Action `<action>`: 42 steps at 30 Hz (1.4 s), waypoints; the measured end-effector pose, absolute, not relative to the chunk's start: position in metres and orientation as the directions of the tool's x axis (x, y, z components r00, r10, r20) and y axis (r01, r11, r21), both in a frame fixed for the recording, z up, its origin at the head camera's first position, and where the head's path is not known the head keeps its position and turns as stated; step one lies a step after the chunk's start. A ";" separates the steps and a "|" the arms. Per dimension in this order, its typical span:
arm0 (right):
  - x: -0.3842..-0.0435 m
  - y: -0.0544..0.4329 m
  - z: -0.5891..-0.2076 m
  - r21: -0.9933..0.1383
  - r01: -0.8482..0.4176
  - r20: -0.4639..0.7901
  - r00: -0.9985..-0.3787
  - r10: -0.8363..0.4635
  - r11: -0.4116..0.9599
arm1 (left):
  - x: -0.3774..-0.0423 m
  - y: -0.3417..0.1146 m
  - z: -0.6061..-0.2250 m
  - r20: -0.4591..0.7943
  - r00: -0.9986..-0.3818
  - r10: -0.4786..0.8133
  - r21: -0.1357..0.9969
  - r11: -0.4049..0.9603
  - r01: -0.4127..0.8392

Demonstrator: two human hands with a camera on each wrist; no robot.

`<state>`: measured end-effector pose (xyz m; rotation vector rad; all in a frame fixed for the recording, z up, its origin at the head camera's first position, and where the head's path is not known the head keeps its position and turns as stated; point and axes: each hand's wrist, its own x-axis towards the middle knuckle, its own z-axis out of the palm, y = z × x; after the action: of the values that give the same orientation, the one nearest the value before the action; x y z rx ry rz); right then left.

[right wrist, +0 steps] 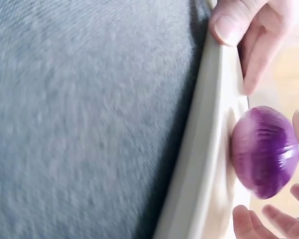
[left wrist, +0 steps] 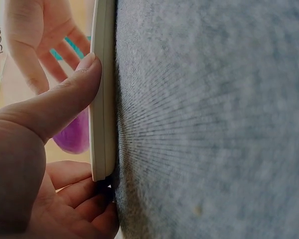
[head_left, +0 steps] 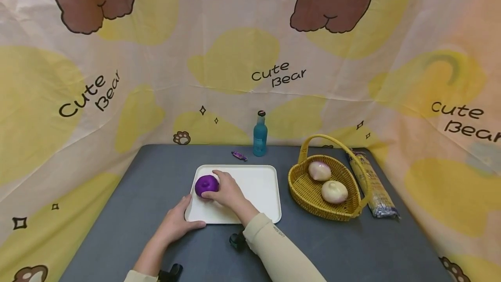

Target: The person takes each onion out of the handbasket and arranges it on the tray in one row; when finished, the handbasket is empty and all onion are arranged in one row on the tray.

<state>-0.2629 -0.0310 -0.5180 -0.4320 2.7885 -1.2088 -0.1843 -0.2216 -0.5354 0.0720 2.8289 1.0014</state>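
A purple onion point(head_left: 206, 185) sits at the left end of a white tray point(head_left: 250, 182). My right hand point(head_left: 227, 190) is over the tray beside it, thumb and fingers spread around the onion's right side. In the right wrist view gaps show between the fingers point(right wrist: 284, 219) and the onion point(right wrist: 264, 152). My left hand point(head_left: 176, 221) holds the tray's near left corner, its thumb on the front edge and its fingers along the left side. The left wrist view shows that thumb point(left wrist: 72, 94) pressed on the rim point(left wrist: 102, 124).
Right of the tray stands a yellow woven basket point(head_left: 313, 210) with two pale onions point(head_left: 334, 192). Beyond it lies a long yellow packet point(head_left: 373, 186). A blue bottle point(head_left: 260, 138) and a purple-wrapped candy point(head_left: 239, 156) are at the back of the grey table point(head_left: 117, 229).
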 end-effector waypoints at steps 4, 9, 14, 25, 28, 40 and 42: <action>-0.262 -0.026 -0.513 -0.719 -0.233 0.060 -0.959 -0.276 0.655 | -0.183 -0.221 -0.534 -0.104 -0.990 0.091 0.627 0.779 0.006; -0.260 -0.019 -0.506 -0.723 -0.246 0.079 -0.958 -0.276 0.646 | -0.184 -0.221 -0.536 -0.106 -0.990 0.091 0.623 0.782 0.006; -0.254 -0.013 -0.499 -0.756 -0.252 0.108 -0.958 -0.265 0.604 | -0.183 -0.220 -0.535 -0.115 -0.989 0.095 0.622 0.783 0.003; -0.243 0.004 -0.478 -0.795 -0.284 0.171 -0.953 -0.250 0.537 | -0.183 -0.220 -0.535 -0.136 -0.987 0.083 0.630 0.776 -0.022; -0.239 0.008 -0.470 -0.798 -0.298 0.184 -0.948 -0.259 0.524 | -0.184 -0.221 -0.536 -0.136 -0.988 0.079 0.632 0.775 -0.026; -0.221 0.036 -0.447 -0.819 -0.352 0.262 -0.932 -0.250 0.453 | -0.184 -0.221 -0.537 -0.129 -0.988 0.080 0.630 0.776 -0.019; -0.219 0.041 -0.444 -0.813 -0.370 0.287 -0.926 -0.245 0.449 | -0.183 -0.221 -0.537 -0.127 -0.989 0.078 0.631 0.775 -0.020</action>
<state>-0.2189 0.0410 -0.4440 -0.5937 2.7807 -1.6127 -0.1830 -0.2207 -0.5370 0.0463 2.8216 1.0054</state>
